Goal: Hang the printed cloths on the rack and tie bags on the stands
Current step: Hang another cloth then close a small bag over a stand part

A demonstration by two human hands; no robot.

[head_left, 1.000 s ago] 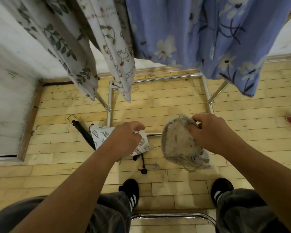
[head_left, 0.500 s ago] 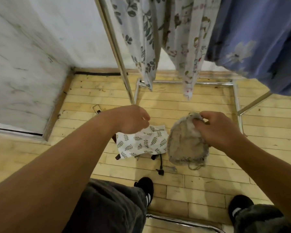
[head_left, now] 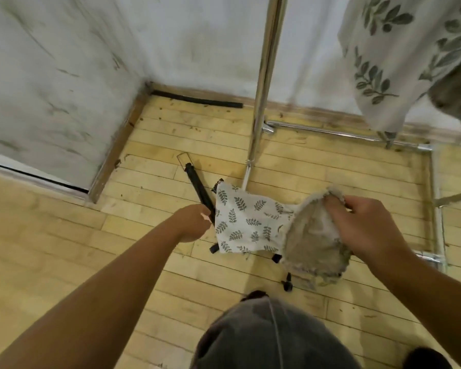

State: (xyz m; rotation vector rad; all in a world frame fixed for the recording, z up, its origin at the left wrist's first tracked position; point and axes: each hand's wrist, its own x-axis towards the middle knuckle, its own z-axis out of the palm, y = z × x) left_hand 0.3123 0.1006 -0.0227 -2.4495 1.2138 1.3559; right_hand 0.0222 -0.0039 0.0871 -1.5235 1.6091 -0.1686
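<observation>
A white leaf-print bag [head_left: 248,222] hangs on a black stand [head_left: 197,186] on the wooden floor. My left hand [head_left: 193,222] is at the bag's left edge, fingers curled around the stand's pole. My right hand [head_left: 365,227] holds a frayed grey-beige bag [head_left: 312,246] by its upper rim, just right of the leaf-print bag and overlapping it. A leaf-print cloth [head_left: 386,59] hangs from the chrome rack [head_left: 264,75] at the upper right.
The rack's base bars [head_left: 338,134] run along the floor behind and to the right of the bags. White walls meet in a corner [head_left: 144,83] at the back left. My knee [head_left: 272,334] fills the bottom centre.
The view has swung left and down, so the blue and animal-print cloths left the frame. My left hand moved from the leaf-print bag's top to the stand's pole. My right hand still holds the grey-beige bag.
</observation>
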